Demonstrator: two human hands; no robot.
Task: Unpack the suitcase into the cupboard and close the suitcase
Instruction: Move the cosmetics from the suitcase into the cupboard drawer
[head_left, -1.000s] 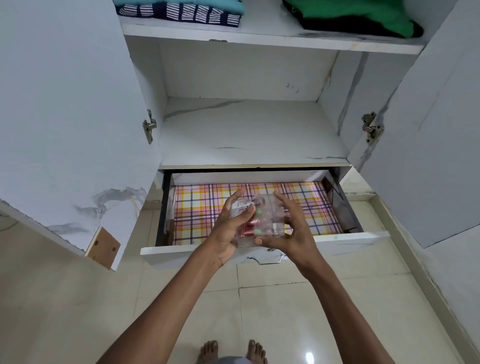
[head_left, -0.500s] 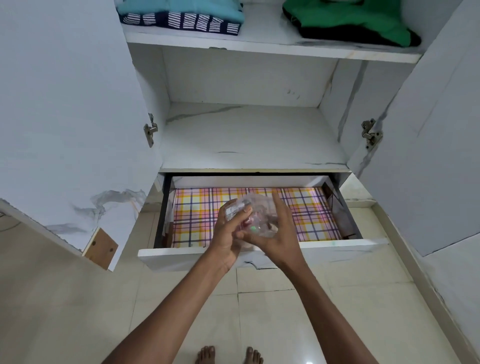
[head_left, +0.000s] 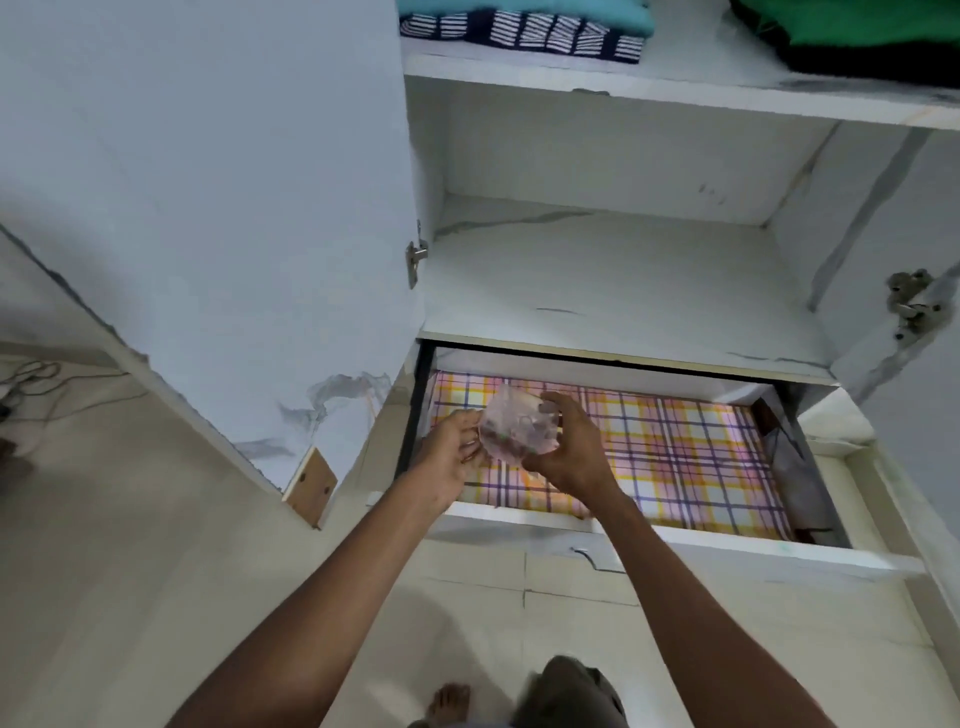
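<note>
Both hands, left hand (head_left: 449, 447) and right hand (head_left: 571, 452), fingers curled around a clear plastic pouch (head_left: 517, 428), should lower it flat onto the checked-lined white drawer (head_left: 675, 540).

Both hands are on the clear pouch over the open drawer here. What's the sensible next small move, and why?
Probably lower the clear pouch onto the checked liner at the drawer's left end and let go. The left hand and right hand both hold it above the open drawer, and the liner beneath it is bare.
</note>
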